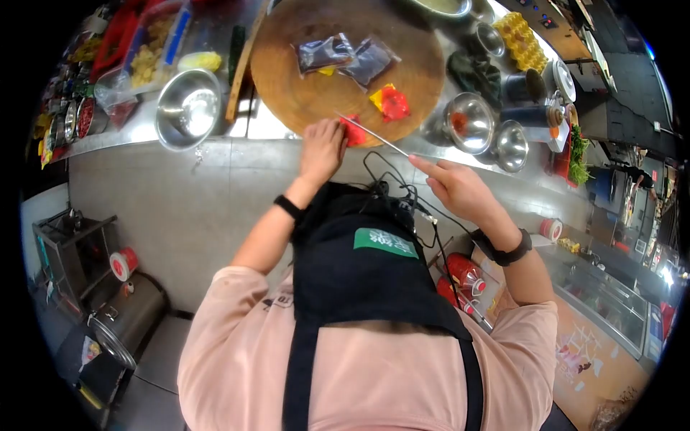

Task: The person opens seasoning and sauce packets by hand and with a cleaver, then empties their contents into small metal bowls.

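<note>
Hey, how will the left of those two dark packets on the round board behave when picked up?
The left dark packet will probably sag or flop, since its film looks thin and creased. Its glossy surface could feel slippery. Rolling seems unlikely, given its flat shape.

At the left of the steel desk (140, 134) sits a wide steel bowl (169, 108), with a clear tub (159, 39) of pale yellow pieces farther back. On the other side, two smaller steel bowls stand near each other; the larger one (480, 131) (a reddish patch shows inside it) is near a dark cloth (474, 74). A yellow egg tray (520, 42) lies beyond, and leafy greens (578, 158) lie at the far right. Lower down are large red bottles (466, 273) and, at left, a red-and-white bucket (123, 263).
</note>
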Action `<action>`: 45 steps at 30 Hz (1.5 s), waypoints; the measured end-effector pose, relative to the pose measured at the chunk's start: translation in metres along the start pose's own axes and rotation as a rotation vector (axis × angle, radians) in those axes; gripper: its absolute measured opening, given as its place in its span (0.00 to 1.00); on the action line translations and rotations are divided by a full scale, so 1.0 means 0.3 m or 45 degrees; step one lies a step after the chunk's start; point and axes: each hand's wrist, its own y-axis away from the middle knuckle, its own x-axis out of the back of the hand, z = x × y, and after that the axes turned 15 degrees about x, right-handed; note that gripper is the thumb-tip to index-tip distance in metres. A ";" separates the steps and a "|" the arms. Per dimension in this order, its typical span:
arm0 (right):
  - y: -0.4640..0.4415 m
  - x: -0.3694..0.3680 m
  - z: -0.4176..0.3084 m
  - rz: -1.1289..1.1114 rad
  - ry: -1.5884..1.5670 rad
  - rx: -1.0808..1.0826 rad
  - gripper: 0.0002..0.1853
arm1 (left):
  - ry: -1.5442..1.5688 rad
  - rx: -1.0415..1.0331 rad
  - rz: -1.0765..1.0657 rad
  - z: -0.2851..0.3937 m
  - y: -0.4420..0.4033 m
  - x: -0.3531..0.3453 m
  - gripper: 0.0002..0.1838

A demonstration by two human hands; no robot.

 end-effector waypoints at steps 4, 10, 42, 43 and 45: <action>-0.005 0.003 0.002 -0.031 0.032 0.014 0.30 | 0.009 0.003 -0.013 -0.005 -0.003 -0.001 0.15; -0.019 0.014 -0.001 -0.031 0.020 -0.019 0.30 | 0.012 0.046 -0.036 -0.004 -0.003 -0.004 0.18; -0.278 -0.355 0.499 0.747 0.524 -0.308 0.23 | -0.319 0.257 -0.610 0.059 -0.214 -0.006 0.18; -0.275 -0.347 0.494 0.766 0.532 -0.334 0.23 | -0.338 0.304 -0.652 0.057 -0.220 -0.011 0.18; -0.271 -0.331 0.478 0.831 0.734 -0.229 0.20 | -0.345 0.265 -0.632 0.037 -0.220 -0.032 0.15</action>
